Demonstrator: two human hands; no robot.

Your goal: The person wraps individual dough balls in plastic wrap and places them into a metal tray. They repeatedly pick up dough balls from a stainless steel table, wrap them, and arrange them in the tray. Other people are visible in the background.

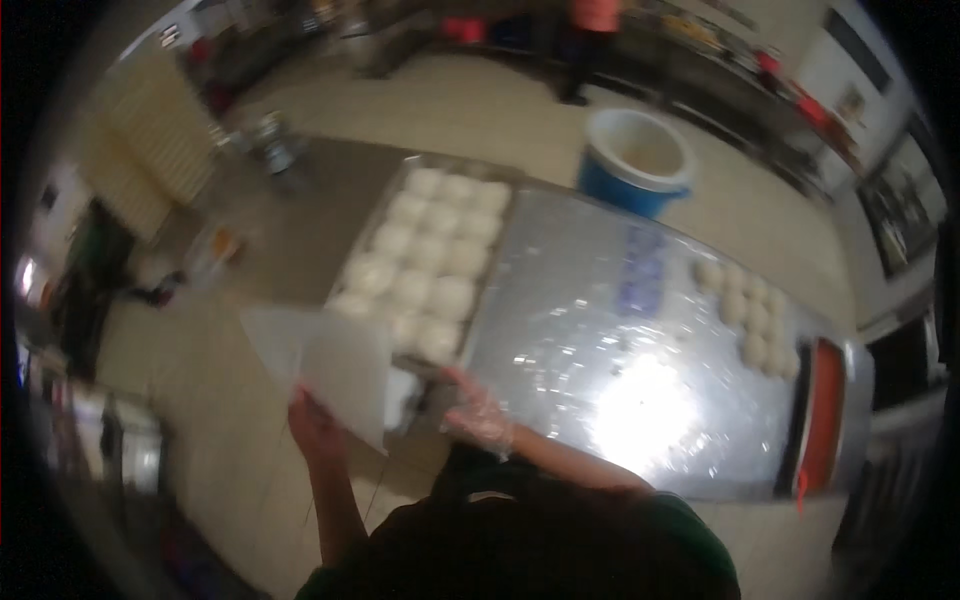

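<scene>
My left hand (319, 427) grips a thin whitish sheet (345, 367), possibly paper or plastic, which is folded over and covers the near left corner of a tray. My right hand (480, 414), in a clear plastic glove, is beside the tray's near right corner, fingers apart and nothing seen in them. Blur hides whether a fingertip touches the rim. In rows close together, round pale dough balls (427, 247) fill the rectangular tray (486, 300). A shiny metal table (555, 300) stands directly to the right of it.
Smaller dough pieces (757, 319) lie at the table's right, near an orange-red oblong object (821, 412). Purple marks or a purple item (641, 270) show mid-table. Beyond its far edge stands a blue tub with a white rim (637, 161). A person (592, 45) is at the back counter.
</scene>
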